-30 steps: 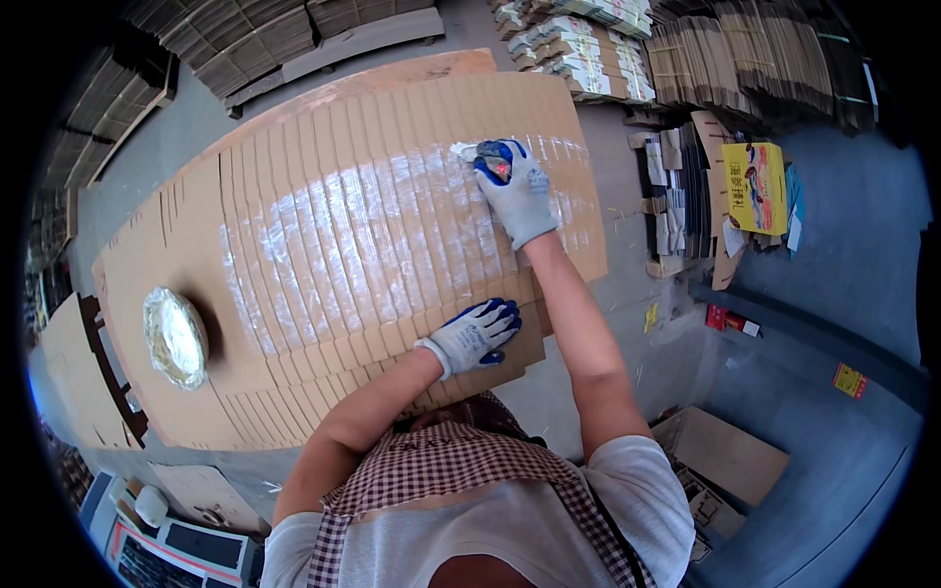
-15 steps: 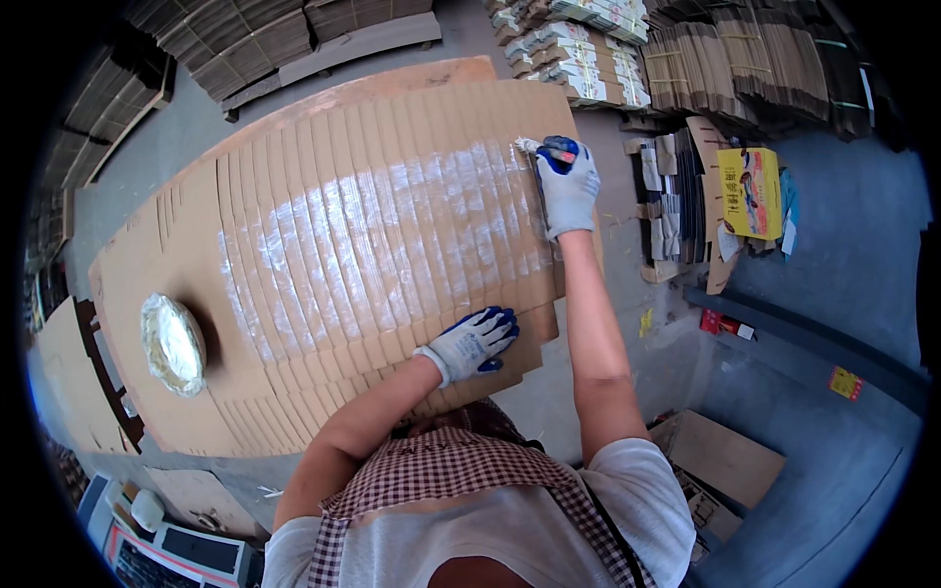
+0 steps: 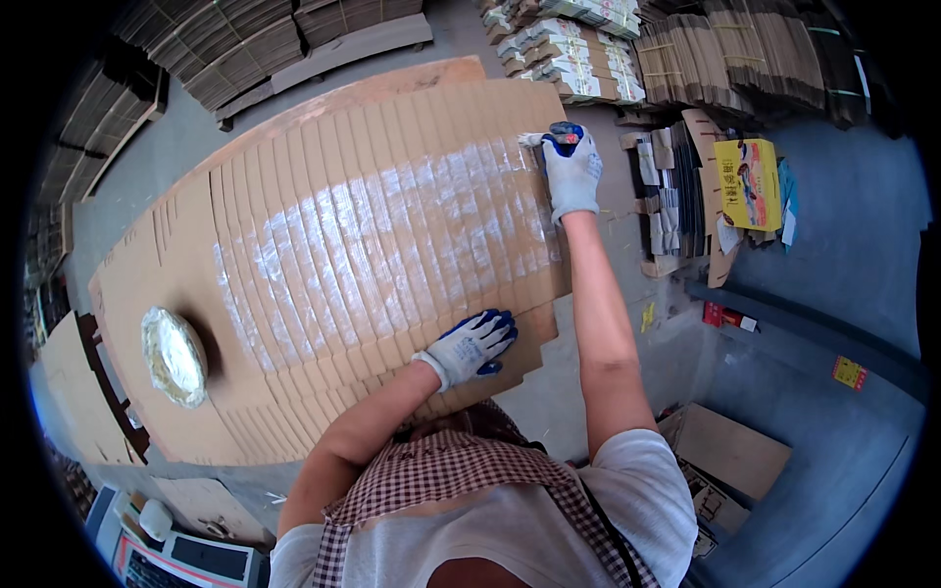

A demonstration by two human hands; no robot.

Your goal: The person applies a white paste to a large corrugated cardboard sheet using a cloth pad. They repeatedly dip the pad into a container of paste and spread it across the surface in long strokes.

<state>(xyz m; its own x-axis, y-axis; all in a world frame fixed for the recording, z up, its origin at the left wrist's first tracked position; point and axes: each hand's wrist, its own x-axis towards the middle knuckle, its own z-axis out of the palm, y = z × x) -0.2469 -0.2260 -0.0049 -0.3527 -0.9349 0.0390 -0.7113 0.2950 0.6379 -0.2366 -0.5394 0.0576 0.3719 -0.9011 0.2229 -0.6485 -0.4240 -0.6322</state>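
Observation:
A row of overlapping brown cardboard sheets (image 3: 323,387) lies fanned across the table, with shiny wet whitish streaks along its middle. My right hand (image 3: 572,174), in a white and blue glove, grips a brush (image 3: 530,140) at the far right end of the streaks. White bristles show left of the fingers; most of the handle is hidden in the fist. My left hand (image 3: 469,348), gloved alike, rests palm down with fingers extended on the near right part of the sheets. On the left side stands a round bowl (image 3: 174,355) lined with crinkled film, holding something pale.
Bundled flat cardboard stacks (image 3: 730,59) stand at the back right, others (image 3: 216,44) at the back left. On the right, a yellow box (image 3: 747,184) sits beside upright folded cartons (image 3: 671,196). A machine with a keypad (image 3: 186,559) is at the lower left.
My right hand has moved slightly right and away from me with the brush. The left hand stays in place on the cardboard. The whole view has tilted a little.

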